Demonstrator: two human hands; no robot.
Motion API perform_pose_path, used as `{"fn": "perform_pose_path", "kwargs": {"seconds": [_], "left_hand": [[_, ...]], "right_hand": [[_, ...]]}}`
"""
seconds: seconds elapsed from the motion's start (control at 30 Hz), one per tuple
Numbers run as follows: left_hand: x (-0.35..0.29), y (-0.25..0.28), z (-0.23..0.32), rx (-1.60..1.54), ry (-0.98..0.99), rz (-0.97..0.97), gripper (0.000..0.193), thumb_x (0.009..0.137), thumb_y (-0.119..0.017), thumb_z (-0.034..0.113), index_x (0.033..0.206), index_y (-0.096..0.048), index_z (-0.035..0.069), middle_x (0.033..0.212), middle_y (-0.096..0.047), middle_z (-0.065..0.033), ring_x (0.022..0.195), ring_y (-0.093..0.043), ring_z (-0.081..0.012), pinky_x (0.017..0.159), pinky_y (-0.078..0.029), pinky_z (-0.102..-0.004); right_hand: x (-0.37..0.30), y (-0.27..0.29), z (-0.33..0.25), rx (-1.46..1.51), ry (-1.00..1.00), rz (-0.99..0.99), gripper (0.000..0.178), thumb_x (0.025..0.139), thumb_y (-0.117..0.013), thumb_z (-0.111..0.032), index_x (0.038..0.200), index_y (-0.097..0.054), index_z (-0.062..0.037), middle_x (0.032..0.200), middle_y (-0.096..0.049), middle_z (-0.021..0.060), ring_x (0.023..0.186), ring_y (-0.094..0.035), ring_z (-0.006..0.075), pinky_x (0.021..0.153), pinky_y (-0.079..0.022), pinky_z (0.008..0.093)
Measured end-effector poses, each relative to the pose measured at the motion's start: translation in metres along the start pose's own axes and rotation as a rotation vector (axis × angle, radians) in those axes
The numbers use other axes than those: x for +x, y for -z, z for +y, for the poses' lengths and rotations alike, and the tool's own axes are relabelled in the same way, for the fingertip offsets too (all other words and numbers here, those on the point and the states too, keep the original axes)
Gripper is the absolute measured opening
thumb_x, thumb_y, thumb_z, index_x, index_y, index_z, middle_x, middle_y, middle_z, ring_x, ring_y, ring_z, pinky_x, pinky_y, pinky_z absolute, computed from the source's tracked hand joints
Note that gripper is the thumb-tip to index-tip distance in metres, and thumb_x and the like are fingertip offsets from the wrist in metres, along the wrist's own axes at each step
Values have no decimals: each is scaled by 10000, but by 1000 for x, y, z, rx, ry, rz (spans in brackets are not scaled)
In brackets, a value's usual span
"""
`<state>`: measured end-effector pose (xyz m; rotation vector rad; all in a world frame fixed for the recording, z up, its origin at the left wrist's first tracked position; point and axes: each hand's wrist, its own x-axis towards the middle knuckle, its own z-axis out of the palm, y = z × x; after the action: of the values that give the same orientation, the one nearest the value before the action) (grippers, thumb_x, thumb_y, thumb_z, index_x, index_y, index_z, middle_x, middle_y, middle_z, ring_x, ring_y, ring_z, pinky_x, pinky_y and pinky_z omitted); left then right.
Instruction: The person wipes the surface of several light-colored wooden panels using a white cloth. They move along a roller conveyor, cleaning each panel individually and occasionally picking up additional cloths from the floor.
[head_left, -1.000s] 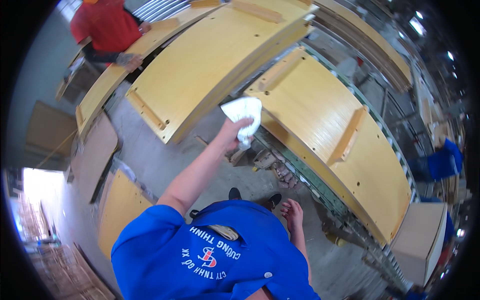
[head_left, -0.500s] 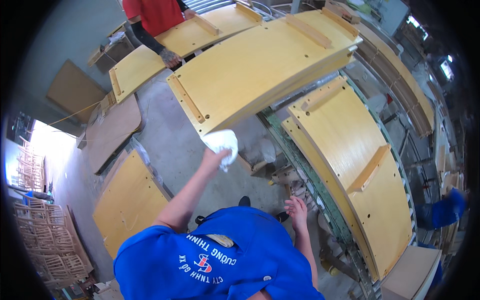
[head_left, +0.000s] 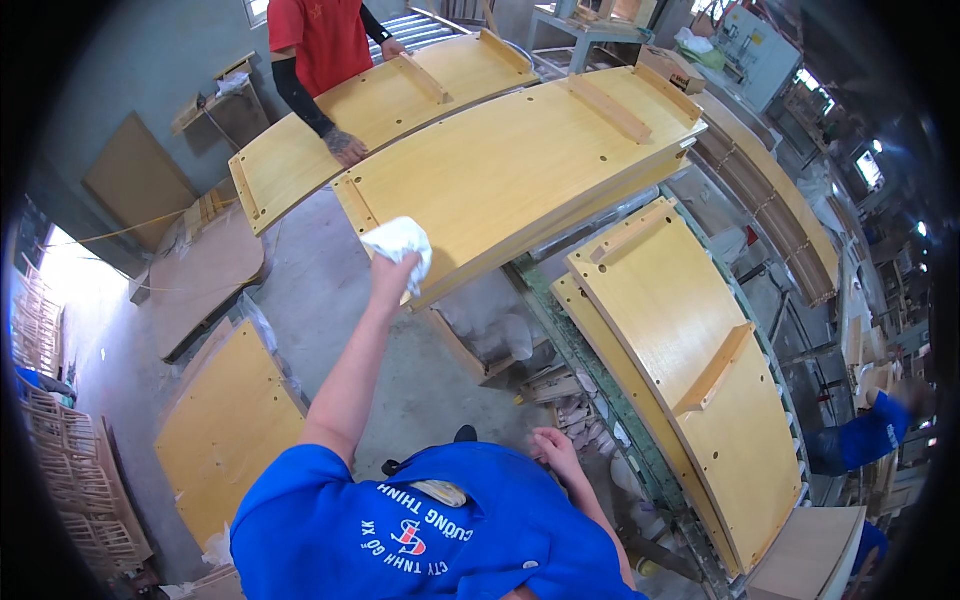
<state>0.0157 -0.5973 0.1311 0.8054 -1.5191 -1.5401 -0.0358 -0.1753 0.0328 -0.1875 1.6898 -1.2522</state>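
My left hand (head_left: 388, 276) is closed around a bunched white cloth (head_left: 402, 243). It holds the cloth at the near left end of a curved yellow wooden panel (head_left: 500, 165), next to the cleat along that end. The cloth overlaps the panel's corner, and I cannot tell how firmly it presses. This panel lies on top of another, with dark holes near its edges and wooden cleats across it. My right hand (head_left: 556, 449) is held in front of my body, fingers loosely bent and slightly blurred, with nothing seen in them.
Two more curved panels (head_left: 690, 340) lie stacked on a green-framed roller conveyor (head_left: 575, 345) at right. Across from me, a person in red (head_left: 318, 50) rests both hands on another panel (head_left: 290, 150). A yellow panel (head_left: 230, 420) leans low at left. Another person in blue (head_left: 868, 435) is far right.
My left hand and the cloth have moved up and left, onto the panel's end. My right hand has moved lower and left. The whole view has shifted somewhat.
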Motion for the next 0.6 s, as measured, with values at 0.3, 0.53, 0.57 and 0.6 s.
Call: {"fn": "perform_pose_path", "kwargs": {"seconds": [0.3, 0.53, 0.57, 0.6], "left_hand": [[-5, -32, 14, -363, 167, -25, 419, 768, -596, 23, 1171, -480, 30, 949, -609, -75, 727, -632, -165, 470, -509, -297], [-35, -16, 17, -414, 149, 116, 438, 758, -613, 28, 1176, -482, 28, 978, -605, -71, 773, -633, -174, 527, -527, -292], [-37, -11, 19, -403, 159, 103, 449, 757, -618, 31, 1185, -484, 22, 997, -606, -76, 788, -632, -175, 547, -530, -285], [-37, -4, 19, -422, 134, 118, 442, 759, -616, 32, 1181, -487, 21, 991, -608, -76, 774, -631, -173, 538, -527, -285]], "right_hand": [[-29, 21, -48, -595, 369, 120, 364, 830, -633, -238, 1128, -575, -38, 1086, -613, 135, 940, -602, 246, 812, -488, 359], [-33, 9, -331, -1300, 1285, 676, 461, 812, -604, -261, 1248, -529, -128, 1411, -382, 125, 1306, -341, 355, 1030, -323, 463], [-31, 12, -360, -1401, 1320, 776, 469, 818, -593, -279, 1257, -524, -130, 1401, -400, 118, 1311, -337, 344, 1017, -333, 453], [-21, 14, -381, -1582, 873, 604, 439, 819, -585, -287, 1225, -556, -124, 1390, -418, 109, 1306, -352, 316, 996, -347, 448]]}}
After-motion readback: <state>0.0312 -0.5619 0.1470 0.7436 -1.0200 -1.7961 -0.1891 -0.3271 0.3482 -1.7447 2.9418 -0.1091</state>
